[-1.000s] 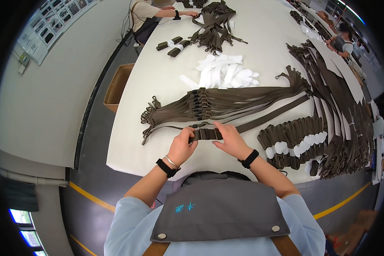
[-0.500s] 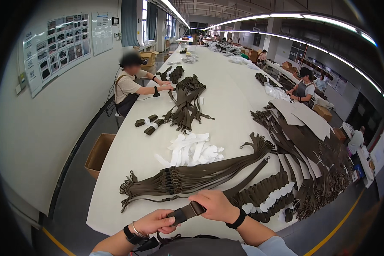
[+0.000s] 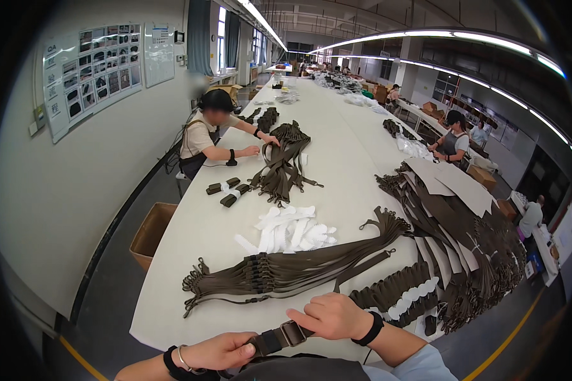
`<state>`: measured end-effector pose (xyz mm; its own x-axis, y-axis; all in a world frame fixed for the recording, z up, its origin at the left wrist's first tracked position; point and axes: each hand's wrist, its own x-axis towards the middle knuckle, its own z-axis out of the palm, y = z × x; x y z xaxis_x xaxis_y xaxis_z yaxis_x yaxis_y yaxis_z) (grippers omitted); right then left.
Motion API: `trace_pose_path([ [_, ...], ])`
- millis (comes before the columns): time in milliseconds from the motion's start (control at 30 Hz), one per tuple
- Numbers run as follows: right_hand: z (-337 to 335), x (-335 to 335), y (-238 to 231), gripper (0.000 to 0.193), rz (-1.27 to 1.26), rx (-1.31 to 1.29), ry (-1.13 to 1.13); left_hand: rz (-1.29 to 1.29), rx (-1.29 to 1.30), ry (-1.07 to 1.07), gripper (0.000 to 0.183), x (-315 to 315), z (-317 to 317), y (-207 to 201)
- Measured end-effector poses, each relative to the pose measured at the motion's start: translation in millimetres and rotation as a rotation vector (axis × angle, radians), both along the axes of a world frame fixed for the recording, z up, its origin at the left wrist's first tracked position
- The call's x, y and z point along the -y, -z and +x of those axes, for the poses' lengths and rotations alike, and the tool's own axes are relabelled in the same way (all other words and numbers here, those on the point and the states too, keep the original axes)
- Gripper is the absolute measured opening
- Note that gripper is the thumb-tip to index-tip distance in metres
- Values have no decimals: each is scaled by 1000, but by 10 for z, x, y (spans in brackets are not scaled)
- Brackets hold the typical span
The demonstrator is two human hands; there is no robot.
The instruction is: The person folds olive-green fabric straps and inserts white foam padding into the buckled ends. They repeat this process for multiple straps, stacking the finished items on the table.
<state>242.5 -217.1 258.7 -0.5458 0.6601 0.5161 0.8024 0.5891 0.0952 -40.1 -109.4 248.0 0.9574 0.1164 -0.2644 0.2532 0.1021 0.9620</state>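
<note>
As I look down through the head camera, my left hand [image 3: 219, 351] pinches a flat dark-brown strap [image 3: 275, 340], thumb on top, while my right hand [image 3: 335, 317] has its fingers [image 3: 314, 311] curled closed on it beside a rectangular, glinting buckle [image 3: 292, 333]. Wide, with a blacker band [image 3: 270, 343] near the buckle, the strap slants over the near edge of the table [image 3: 162, 305].

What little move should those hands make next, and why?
Perhaps slide the right hand along the strap, away from the buckle: the left hand pinches the strap across the buckle, steadying it, and the rest seems to trail onto the table.
</note>
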Motion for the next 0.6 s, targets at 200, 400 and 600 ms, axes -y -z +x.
trace_pose_path([
  [200, -126, -216, -295, 53, -110, -94, -81, -111, 11, -115, 31, -98, 191, -39],
  [400, -474, -68, -307, 37, -85, 83, 33, -125, -129, -46, 35, -43, 296, -39],
  [600, -358, -161, -272, 19, -213, -200, -36, -182, 292, -56, 32, 76, 330, -114],
])
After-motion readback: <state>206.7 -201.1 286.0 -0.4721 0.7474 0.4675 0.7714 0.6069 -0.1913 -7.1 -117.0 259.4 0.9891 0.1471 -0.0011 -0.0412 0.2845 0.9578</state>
